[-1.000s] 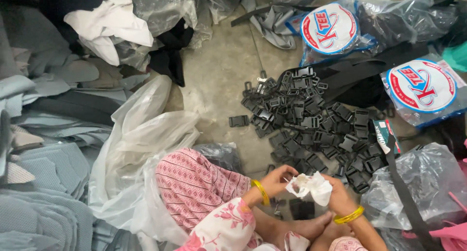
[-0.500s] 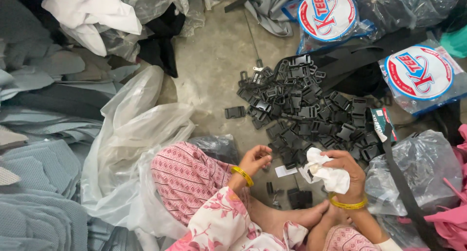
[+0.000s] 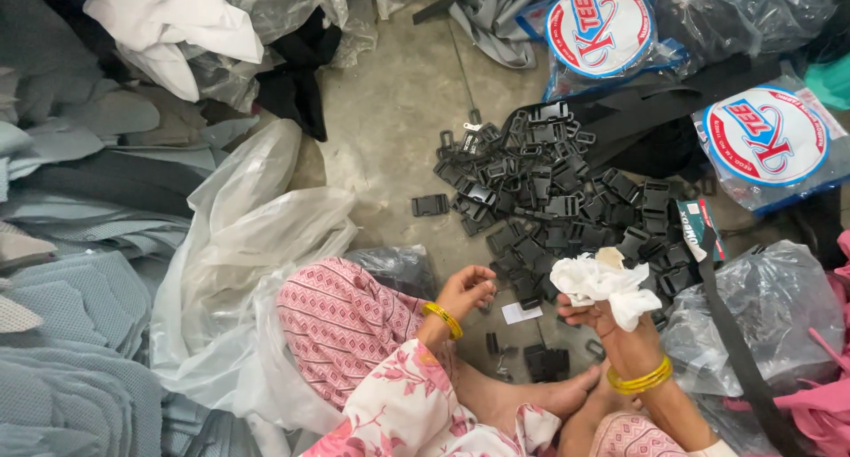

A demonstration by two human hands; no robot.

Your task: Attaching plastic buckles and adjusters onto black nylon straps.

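Observation:
My right hand [image 3: 614, 322] is shut on a crumpled white cloth [image 3: 606, 282] and holds it up over the near edge of a pile of black plastic buckles [image 3: 556, 196] on the concrete floor. My left hand [image 3: 467, 291] hovers apart from it, to the left, with fingers curled beside the pile's near-left edge. Whether it holds anything is hidden. Both wrists wear yellow bangles. A small white paper tag [image 3: 521, 313] lies on the floor between the hands, and my pink patterned knee [image 3: 341, 320] is at the lower left.
One buckle [image 3: 430, 205] lies alone, left of the pile. Two round-labelled packs [image 3: 599, 27] [image 3: 767, 138] and black webbing [image 3: 673, 89] sit beyond it. Clear plastic bags [image 3: 257, 236] [image 3: 753, 324] flank me. Grey fabric pieces [image 3: 71, 333] fill the left; white cloth [image 3: 177, 23] lies top left.
Both hands held the white cloth together a second ago. My left hand has let go and moved left; the right hand has kept the cloth and lifted it slightly.

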